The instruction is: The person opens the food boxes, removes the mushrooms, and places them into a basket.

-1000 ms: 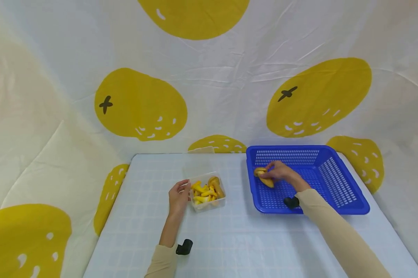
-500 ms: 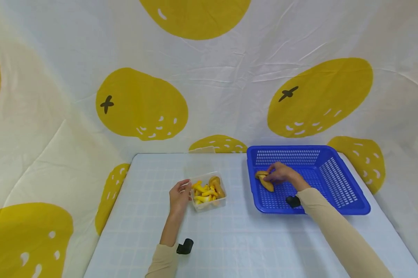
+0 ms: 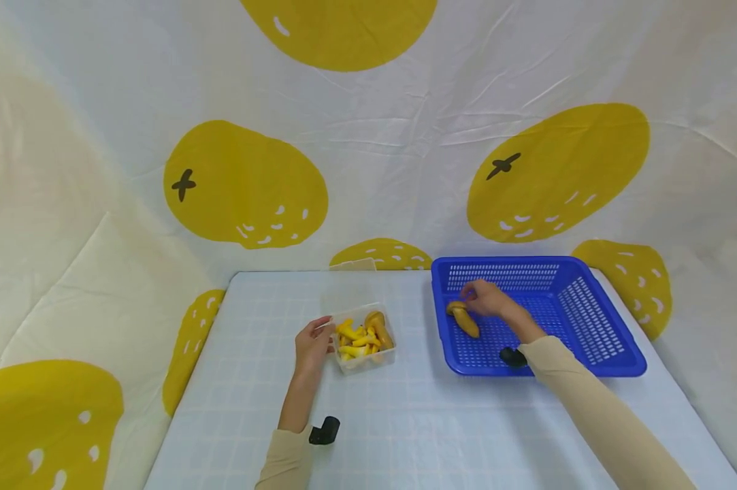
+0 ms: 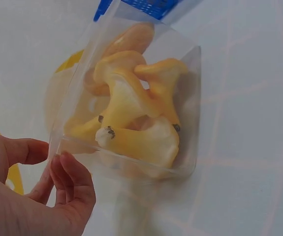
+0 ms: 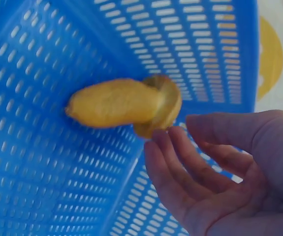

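My left hand [image 3: 312, 348] pinches the left edge of a clear plastic box [image 3: 371, 363], thumb on one side of the wall and fingers on the other in the left wrist view. Inside lie several yellow mushrooms [image 4: 141, 147] and a larger brown mushroom [image 3: 382, 329]. Over the blue basket [image 3: 542, 371], my right hand [image 3: 489, 299] holds nothing, its fingers loosely bent with a gap to the thumb. Just beyond those fingertips, a large brown mushroom [image 5: 111, 103] with a thick stem lies at the basket's left end.
Behind the box, its clear lid [image 3: 346, 289] stands tilted back toward the patterned cloth backdrop [image 3: 399, 204]. A pale checked cloth covers the table [image 3: 405, 435], whose back edge runs close to the backdrop.
My right hand has let go of the large mushroom and drawn slightly up from it. The mushroom stays in the basket, turned a little. My left hand keeps its place on the box.
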`<control>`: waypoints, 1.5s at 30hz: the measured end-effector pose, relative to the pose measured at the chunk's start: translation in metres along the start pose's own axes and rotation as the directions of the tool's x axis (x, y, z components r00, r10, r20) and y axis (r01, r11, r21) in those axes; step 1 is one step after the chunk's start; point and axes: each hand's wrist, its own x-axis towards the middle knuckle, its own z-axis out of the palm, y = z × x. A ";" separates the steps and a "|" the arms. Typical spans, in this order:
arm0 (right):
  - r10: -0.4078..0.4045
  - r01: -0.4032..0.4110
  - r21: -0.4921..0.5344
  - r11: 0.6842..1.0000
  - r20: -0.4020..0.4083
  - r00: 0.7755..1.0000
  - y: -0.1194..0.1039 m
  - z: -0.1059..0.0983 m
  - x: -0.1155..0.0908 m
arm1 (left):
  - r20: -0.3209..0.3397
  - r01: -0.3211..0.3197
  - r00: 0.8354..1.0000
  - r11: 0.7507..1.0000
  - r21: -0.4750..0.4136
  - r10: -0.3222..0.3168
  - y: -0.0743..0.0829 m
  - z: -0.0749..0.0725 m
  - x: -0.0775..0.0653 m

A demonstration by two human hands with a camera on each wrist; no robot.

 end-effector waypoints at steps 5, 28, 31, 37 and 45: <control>-0.033 0.033 0.030 0.999 0.002 0.999 -0.009 0.006 -0.001 | 0.030 0.074 0.997 0.997 -0.035 -0.073 0.002 -0.003 0.000; -0.134 0.166 0.183 0.969 -0.174 0.976 -0.064 0.030 0.008 | 0.077 0.135 0.989 0.987 -0.086 -0.129 -0.001 -0.007 0.004; -0.157 0.185 0.176 0.967 -0.165 0.974 -0.074 0.037 0.011 | 0.080 0.131 0.989 0.987 -0.097 -0.123 -0.001 -0.007 0.004; -0.204 0.229 0.179 0.957 -0.151 0.967 -0.090 0.052 0.017 | 0.088 0.126 0.989 0.985 -0.116 -0.117 -0.001 -0.008 0.004; -0.251 0.270 0.206 0.941 -0.112 0.961 -0.101 0.074 0.023 | 0.095 0.122 0.989 0.985 -0.125 -0.111 -0.003 -0.007 0.005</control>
